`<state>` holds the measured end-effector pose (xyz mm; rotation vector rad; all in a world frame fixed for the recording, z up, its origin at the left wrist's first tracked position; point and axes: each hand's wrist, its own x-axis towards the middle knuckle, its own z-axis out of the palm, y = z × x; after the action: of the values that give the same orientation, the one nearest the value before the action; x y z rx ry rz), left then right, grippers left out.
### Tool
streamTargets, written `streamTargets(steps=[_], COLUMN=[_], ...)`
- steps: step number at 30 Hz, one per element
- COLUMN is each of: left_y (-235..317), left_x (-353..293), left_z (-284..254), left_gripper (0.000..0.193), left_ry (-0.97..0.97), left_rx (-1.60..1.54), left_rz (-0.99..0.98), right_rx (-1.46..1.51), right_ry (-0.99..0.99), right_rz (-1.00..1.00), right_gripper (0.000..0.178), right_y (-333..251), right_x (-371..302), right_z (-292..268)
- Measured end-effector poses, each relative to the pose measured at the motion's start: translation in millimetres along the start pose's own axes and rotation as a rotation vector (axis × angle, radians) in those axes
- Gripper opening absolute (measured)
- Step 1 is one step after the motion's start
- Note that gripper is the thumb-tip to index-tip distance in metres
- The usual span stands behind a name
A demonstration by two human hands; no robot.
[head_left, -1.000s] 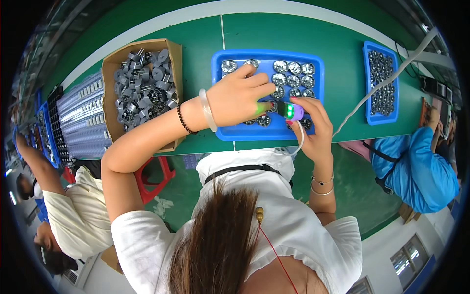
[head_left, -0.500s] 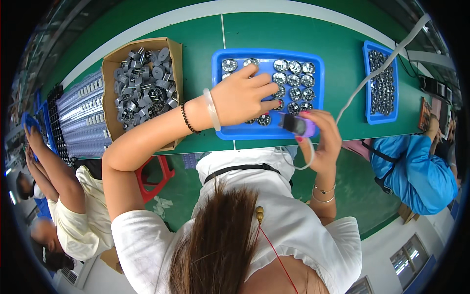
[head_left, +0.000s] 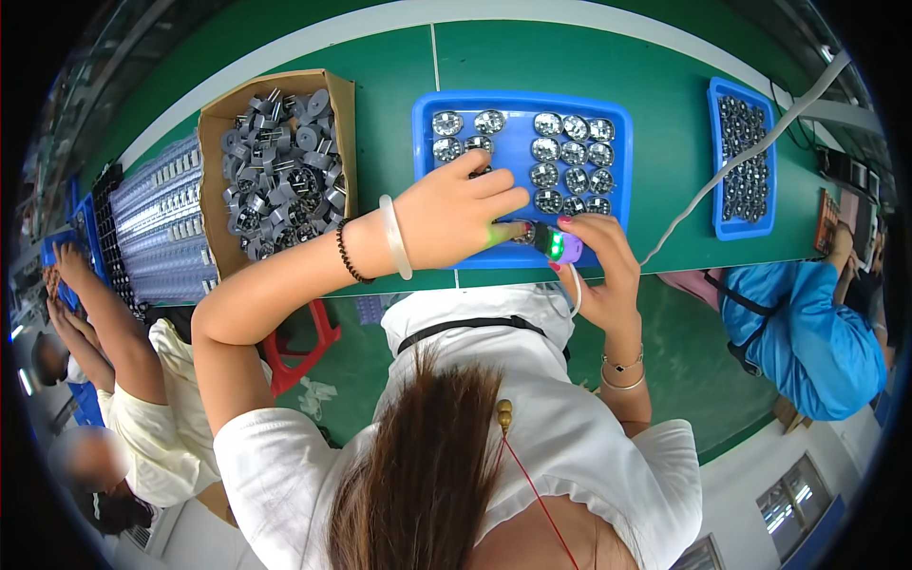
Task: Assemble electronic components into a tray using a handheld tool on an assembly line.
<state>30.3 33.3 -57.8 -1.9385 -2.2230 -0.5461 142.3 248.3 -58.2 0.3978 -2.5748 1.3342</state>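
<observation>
A: Small purple tool [head_left: 562, 247] with green glow, gripped in right hand [head_left: 600, 271], fingers curled shut round it, at six o'clock edge of blue tray [head_left: 518, 119].

B: Left hand [head_left: 456, 214]?

A: Resting on same tray rim, fingers half bent, fingertip touching tool's tip; holding anything, cannot tell.

B: Around that?

A: Round silver parts [head_left: 560, 161] in rows toward twelve. Cardboard box [head_left: 275, 166] of grey parts at nine, second tray [head_left: 743, 157] at three, all on green bench [head_left: 380, 76].
</observation>
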Motion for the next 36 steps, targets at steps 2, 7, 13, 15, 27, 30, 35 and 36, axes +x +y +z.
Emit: streamTargets(steps=[2, 7, 13, 15, 27, 30, 35, 36], left_y=[3.7, 7.7, 15.5, 17.3, -31.6, -41.1, -54.1, -54.1], left_x=[0.8, 3.2, 4.6, 7.6, -10.6, -8.4, -5.7, -5.3], left_z=[-0.2, 1.0, 13.6, 17.2, -36.2, -28.7, -12.8, -13.3], left_gripper=[0.022, 0.026, 0.033, 0.035, 0.022, 0.031, 0.036, 0.036], left_ry=[-0.010, -0.044, -0.003, 0.061, 0.045, 0.005, -0.061, -0.060], left_rx=[0.017, 0.057, 0.040, 0.003, 0.133, 0.210, 0.337, 0.337], left_rz=[-0.022, -0.030, -0.048, -0.063, -0.414, -0.393, -0.284, -0.282], right_rx=[-0.002, 0.055, 0.031, 0.040, 0.004, 0.030, 0.008, 0.007], right_ry=[-0.010, 0.173, 0.250, 0.168, -0.103, -0.103, -0.084, -0.082], right_rz=[-0.013, -0.022, -0.009, -0.031, 0.021, 0.028, 0.004, 0.004], right_gripper=[0.038, 0.042, 0.041, 0.040, 0.040, 0.040, 0.038, 0.038], right_y=[1.8, 9.4, 0.6, 4.9, 17.8, 17.5, 20.0, 18.8], right_x=[-1.0, -10.6, 40.6, 64.7, 112.8, 111.5, 106.4, 104.6], right_z=[-2.5, -16.2, -16.7, -8.7, 9.5, 9.3, 5.5, 2.9])
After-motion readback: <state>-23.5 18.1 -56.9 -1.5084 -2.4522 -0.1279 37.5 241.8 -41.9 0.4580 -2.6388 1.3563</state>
